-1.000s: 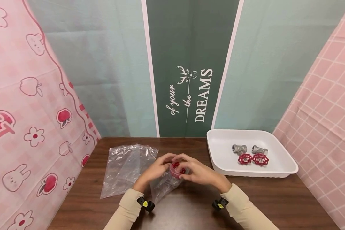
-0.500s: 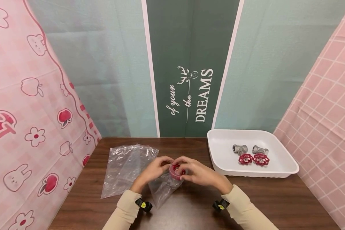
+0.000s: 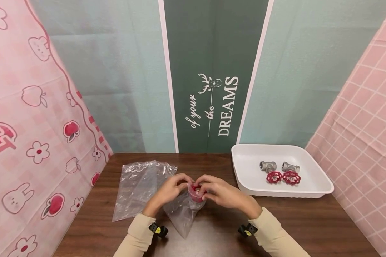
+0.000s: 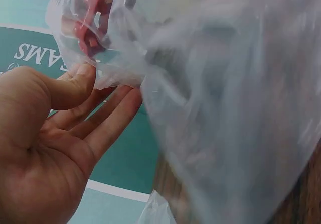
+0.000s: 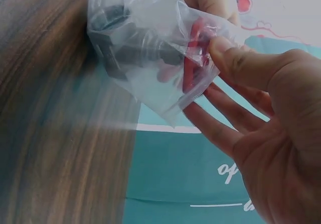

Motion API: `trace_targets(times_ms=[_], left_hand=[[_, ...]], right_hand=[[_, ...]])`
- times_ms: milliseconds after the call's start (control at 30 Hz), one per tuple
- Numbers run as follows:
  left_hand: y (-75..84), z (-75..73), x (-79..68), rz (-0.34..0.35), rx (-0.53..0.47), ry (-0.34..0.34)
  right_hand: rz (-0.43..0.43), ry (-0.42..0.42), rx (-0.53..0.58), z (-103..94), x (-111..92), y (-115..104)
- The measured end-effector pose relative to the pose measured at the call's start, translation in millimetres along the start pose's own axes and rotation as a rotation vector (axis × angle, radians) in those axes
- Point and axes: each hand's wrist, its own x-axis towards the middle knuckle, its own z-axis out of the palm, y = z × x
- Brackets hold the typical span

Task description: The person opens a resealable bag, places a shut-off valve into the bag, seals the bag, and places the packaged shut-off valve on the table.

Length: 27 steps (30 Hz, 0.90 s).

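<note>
A gate valve with a red handwheel (image 3: 197,192) and grey metal body (image 5: 133,43) is inside a clear plastic bag (image 3: 183,216) at the middle of the table. My left hand (image 3: 168,192) pinches the bag's edge between thumb and fingers beside the wheel, as the left wrist view shows. From the other side, my right hand (image 3: 226,193) grips the handwheel through the plastic, its thumb (image 5: 228,56) on the wheel's face. The bag's loose part hangs down toward the front left in the head view.
Flat clear bags (image 3: 136,192) lie on the table at the left. A white tray (image 3: 247,187) at the right holds two more valves, one (image 3: 291,173) beside the other (image 3: 270,172). Printed cloths (image 3: 209,46) stand around the brown table (image 3: 296,214).
The bag's loose corner has swung down and toward the front. My left hand has shifted slightly left, and the plastic now covers more of the red wheel.
</note>
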Motion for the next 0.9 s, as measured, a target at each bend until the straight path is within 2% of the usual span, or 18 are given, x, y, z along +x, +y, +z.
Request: trace_targets(times_ms=[267, 433, 567, 900], left_hand=[[1.4, -5.5, -4.8, -0.005, -0.029, -0.005], [4.2, -10.8, -6.4, -0.005, -0.043, 0.007], [7.7, -16.4, -7.8, 0.02, -0.034, 0.017], [17.3, -26.3, -10.6, 0.068, -0.028, 0.038]], right_hand=[[0.089, -0.015, -0.106, -6.2, -1, -4], [0.053, 0.022, -0.178, -11.2, -1, -5], [0.052, 0.046, -0.166, -15.9, 0, -6], [0.146, 0.058, -0.093, -24.1, 1, -5]])
